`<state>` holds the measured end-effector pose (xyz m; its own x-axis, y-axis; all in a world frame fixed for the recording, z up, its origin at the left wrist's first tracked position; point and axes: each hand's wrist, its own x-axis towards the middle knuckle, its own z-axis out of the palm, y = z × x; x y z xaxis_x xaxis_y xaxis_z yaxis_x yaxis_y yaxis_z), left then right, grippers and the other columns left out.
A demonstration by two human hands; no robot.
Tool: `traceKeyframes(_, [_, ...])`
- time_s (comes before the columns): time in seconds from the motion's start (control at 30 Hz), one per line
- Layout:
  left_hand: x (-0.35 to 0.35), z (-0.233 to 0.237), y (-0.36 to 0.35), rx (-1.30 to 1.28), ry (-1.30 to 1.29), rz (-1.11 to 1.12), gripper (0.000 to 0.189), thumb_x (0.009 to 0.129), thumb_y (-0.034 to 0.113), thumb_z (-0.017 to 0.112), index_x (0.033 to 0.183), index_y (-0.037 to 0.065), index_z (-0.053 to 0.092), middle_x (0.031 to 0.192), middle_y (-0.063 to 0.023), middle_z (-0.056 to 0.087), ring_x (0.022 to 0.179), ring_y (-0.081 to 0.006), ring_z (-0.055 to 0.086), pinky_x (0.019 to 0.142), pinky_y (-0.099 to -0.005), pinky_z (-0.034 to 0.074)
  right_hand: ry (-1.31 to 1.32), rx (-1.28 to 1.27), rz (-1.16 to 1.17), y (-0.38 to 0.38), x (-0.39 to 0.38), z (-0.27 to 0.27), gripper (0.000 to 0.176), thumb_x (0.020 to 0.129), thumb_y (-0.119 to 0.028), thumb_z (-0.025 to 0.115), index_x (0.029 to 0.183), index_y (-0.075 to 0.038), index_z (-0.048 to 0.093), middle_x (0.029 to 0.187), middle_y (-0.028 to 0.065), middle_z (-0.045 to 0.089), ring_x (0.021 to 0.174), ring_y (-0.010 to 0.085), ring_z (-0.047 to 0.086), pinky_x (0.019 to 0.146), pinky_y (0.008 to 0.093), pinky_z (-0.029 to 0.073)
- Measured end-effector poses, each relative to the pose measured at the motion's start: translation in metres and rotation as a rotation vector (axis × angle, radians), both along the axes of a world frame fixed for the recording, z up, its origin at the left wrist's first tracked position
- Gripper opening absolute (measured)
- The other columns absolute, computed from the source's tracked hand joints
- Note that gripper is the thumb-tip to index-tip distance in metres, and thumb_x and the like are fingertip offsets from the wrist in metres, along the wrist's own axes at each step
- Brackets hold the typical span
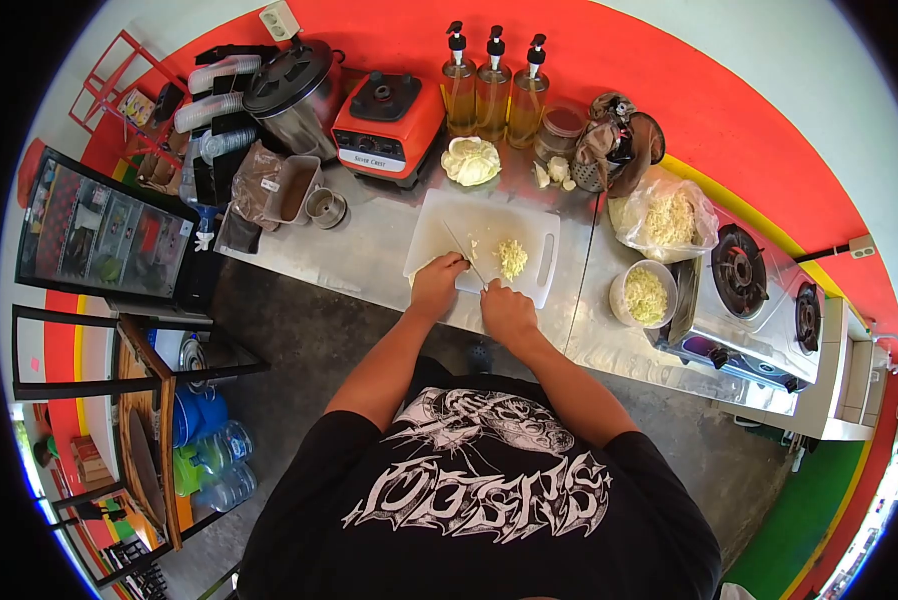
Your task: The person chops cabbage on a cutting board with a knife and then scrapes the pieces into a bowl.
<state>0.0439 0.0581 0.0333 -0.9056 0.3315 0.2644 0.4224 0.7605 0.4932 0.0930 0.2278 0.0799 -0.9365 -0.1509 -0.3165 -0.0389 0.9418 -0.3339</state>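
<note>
A knife [463, 247] slants over the white cutting board [432, 222], its blade pointing away from me and to the left. My right hand [509, 314] is closed around its handle at the board's near edge. To the left of the blade, my left hand [439, 284] rests on the board with its fingers curled in. Whatever those fingers may hold is hidden. Finely chopped pale cabbage [512, 259] lies in a small heap right of the blade, with a few bits beside it. Behind the board sits a cut cabbage piece [471, 161].
A bowl of chopped cabbage [646, 296] and a plastic bag of shreds [670, 218] stand right, beside a gas stove [759, 290]. Along the back are a red blender base [389, 125], pump bottles [494, 95] and garlic-like pieces [555, 173]. A metal cup [326, 208] stands left.
</note>
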Motion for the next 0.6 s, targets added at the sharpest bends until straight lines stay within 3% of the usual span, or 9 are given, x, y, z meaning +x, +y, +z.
traceKeyframes(0.17, [-0.006, -0.006, -0.004, -0.019, 0.028, -0.053, 0.026, 0.079, -0.002, 0.06, 0.098, 0.01, 0.074, 0.105, -0.0019, 0.071, 0.099, -0.0245, 0.067, 0.084, -0.0362, 0.056, 0.023, 0.024, -0.028, 0.0, 0.008, -0.024, 0.035, 0.105, -0.034, 0.046, 0.104, -0.001, 0.056, 0.083, 0.0206, 0.073, 0.077, 0.0388, 0.074, 0.07, 0.0485, 0.059])
traceKeyframes(0.37, [-0.004, -0.01, -0.002, 0.053, 0.118, -0.014, 0.022, 0.081, 0.001, 0.062, 0.095, 0.011, 0.075, 0.103, -0.0002, 0.073, 0.103, -0.0235, 0.064, 0.092, -0.0391, 0.046, 0.079, -0.029, -0.037, -0.003, -0.021, -0.017, 0.031, 0.104, -0.032, 0.049, 0.103, -0.002, 0.055, 0.085, 0.0197, 0.073, 0.082, 0.0364, 0.074, 0.073, 0.0458, 0.06])
traceKeyframes(0.43, [-0.001, -0.007, 0.001, 0.081, 0.007, 0.08, 0.021, 0.083, -0.001, 0.063, 0.096, 0.01, 0.076, 0.103, -0.0033, 0.073, 0.106, -0.0255, 0.062, 0.091, -0.0401, 0.043, 0.068, -0.039, -0.036, -0.001, -0.018, -0.014, 0.031, 0.104, -0.033, 0.049, 0.103, -0.002, 0.055, 0.086, 0.0202, 0.073, 0.083, 0.037, 0.074, 0.073, 0.0463, 0.06])
traceKeyframes(0.6, [-0.006, -0.013, -0.001, 0.188, 0.021, 0.059, 0.016, 0.083, 0.0, 0.064, 0.091, 0.007, 0.076, 0.097, -0.0071, 0.073, 0.1, -0.0292, 0.064, 0.089, -0.0414, 0.048, -0.015, -0.015, -0.081, -0.006, 0.007, -0.019, 0.033, 0.104, -0.034, 0.048, 0.104, -0.002, 0.055, 0.089, 0.0202, 0.073, 0.083, 0.0382, 0.074, 0.074, 0.0473, 0.059])
